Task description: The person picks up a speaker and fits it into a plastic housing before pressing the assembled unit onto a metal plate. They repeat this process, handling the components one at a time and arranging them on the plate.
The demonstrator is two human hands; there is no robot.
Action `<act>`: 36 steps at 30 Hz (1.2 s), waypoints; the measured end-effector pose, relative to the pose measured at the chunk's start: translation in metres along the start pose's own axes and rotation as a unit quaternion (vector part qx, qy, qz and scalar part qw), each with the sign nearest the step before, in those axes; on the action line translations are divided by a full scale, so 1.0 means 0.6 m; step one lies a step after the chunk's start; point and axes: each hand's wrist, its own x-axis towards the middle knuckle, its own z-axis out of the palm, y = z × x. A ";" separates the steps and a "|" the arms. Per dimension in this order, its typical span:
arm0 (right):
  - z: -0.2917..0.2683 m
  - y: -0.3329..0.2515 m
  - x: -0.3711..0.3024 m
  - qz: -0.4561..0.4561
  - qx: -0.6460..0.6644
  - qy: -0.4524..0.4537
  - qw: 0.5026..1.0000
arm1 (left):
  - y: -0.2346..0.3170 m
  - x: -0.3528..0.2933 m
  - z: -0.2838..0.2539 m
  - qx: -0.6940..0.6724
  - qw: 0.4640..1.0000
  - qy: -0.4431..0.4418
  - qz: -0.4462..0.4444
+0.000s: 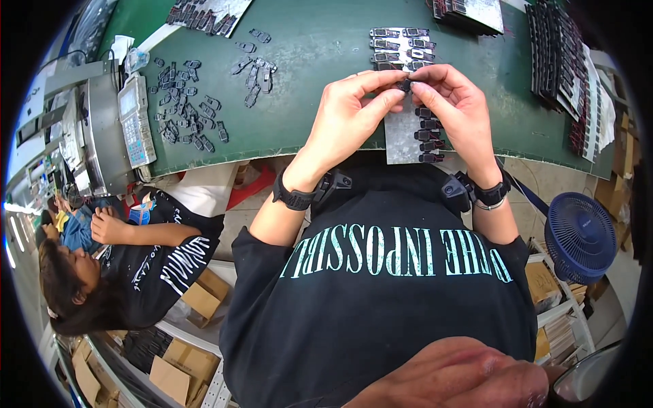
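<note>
Both my hands meet above a light grey sheet [400, 136] near the table's front edge. A small black electronic part [406, 86] is pinched between my fingertips, mostly hidden by them. My left hand [350, 109] closes on it from the left, thumb and forefinger together. From the right, my right hand [454, 102] grips the same part with thumb and fingers. Beneath and beyond them, similar black parts [385, 45] with thin wires lie in two rows on the sheet. Nearer to me, another row of these parts [428, 134] runs along its right side.
Loose black parts [183, 102] lie scattered on the green table [306, 54] at left, with a smaller group [257, 75] nearby. Loaded sheets [554, 61] stand at right. A keypad machine [136, 122] is far left. A blue fan [581, 234] stands lower right; a co-worker [149, 258] sits left.
</note>
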 end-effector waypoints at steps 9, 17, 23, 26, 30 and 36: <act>0.007 -0.001 -0.003 -0.018 -0.021 0.005 1.000 | -0.009 -0.007 0.013 0.008 0.999 0.037 0.029; 0.015 -0.017 -0.004 -0.114 -0.225 0.019 0.967 | -0.016 -0.004 0.008 0.018 0.998 0.030 0.059; 0.011 -0.008 -0.002 -0.099 -0.196 0.011 0.976 | 0.003 -0.007 0.005 0.073 0.996 0.010 0.053; -0.001 -0.008 0.001 0.006 -0.097 -0.048 0.994 | 0.004 -0.006 0.006 0.073 0.996 0.005 0.043; -0.008 -0.009 0.006 0.014 -0.056 -0.059 0.997 | 0.003 -0.006 0.007 0.059 0.998 0.004 0.031; -0.007 -0.001 0.004 -0.043 -0.150 -0.085 0.984 | 0.008 -0.010 0.011 0.090 0.996 -0.015 -0.007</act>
